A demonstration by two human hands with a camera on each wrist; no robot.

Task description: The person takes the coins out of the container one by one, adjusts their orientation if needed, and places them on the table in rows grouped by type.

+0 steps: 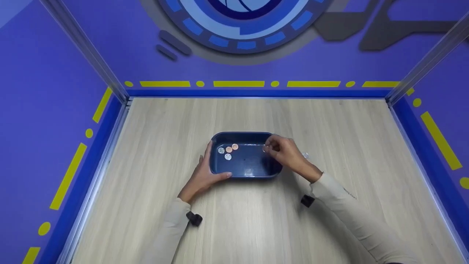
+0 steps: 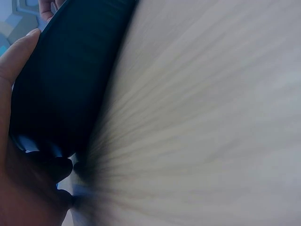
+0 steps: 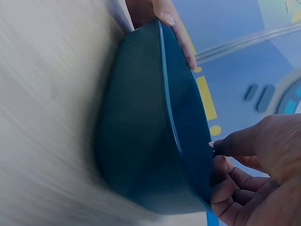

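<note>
A dark blue plastic box [image 1: 249, 177] sits on the table with several coins lying in its left part, among them a silver coin [image 1: 228, 157] and a copper-coloured coin [image 1: 235, 146]. My left hand [image 1: 206, 172] grips the box's left end, thumb along the front rim, the other fingers against the outer wall. Over the right end of the box, my right hand [image 1: 287, 152] pinches a small coin [image 1: 265, 148] between thumb and fingertips. In the right wrist view those fingertips [image 3: 223, 146] are right at the rim, and the coin is mostly hidden.
A silver coin [image 1: 305, 155] lies on the wooden table [image 1: 249, 220] to the right of the box, partly behind my right wrist. Blue printed walls [image 1: 238, 69] with yellow dashes enclose the table at the back and both sides.
</note>
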